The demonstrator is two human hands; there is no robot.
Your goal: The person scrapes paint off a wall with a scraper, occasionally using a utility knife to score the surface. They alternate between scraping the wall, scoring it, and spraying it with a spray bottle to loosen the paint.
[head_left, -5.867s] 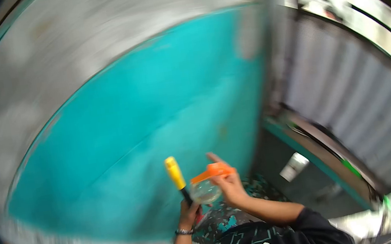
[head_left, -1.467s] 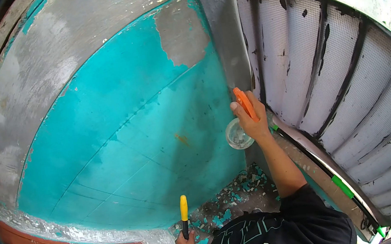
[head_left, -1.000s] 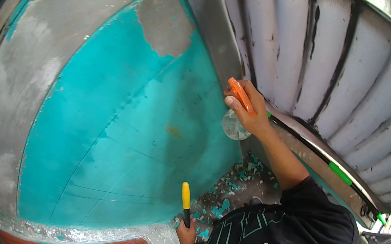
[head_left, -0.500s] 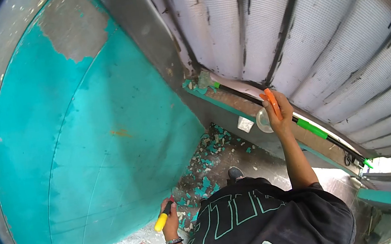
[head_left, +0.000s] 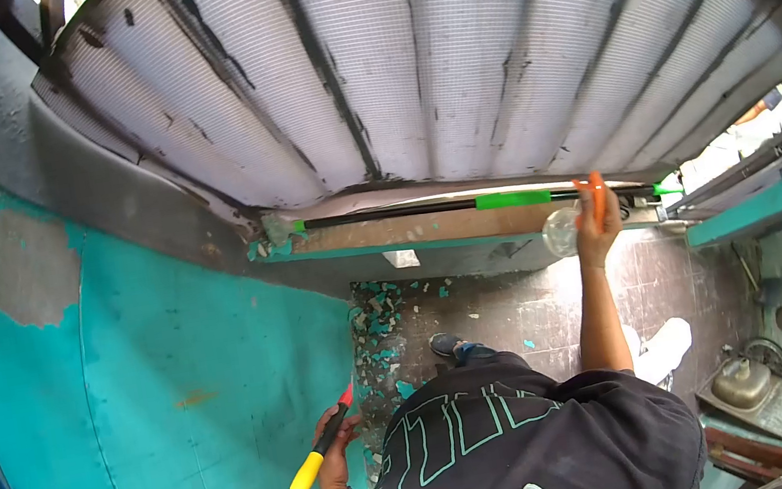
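Observation:
My right hand is raised at arm's length, gripping a clear spray bottle with an orange trigger head. It hovers just over the low ledge under the corrugated panel. Down at my left side, my left hand holds a scraper with a yellow handle. The tool's red end points up toward the turquoise wall. A bracelet sits on my left wrist.
A black and green pole lies along the ledge. White corrugated sheeting fills the top. Turquoise paint chips litter the tiled floor by my shoe. A metal sink basin sits at lower right.
My view has swung right, from the turquoise wall to the corrugated panel and floor. My right hand has carried the spray bottle over to the ledge; my left hand dropped the scraper handle-down.

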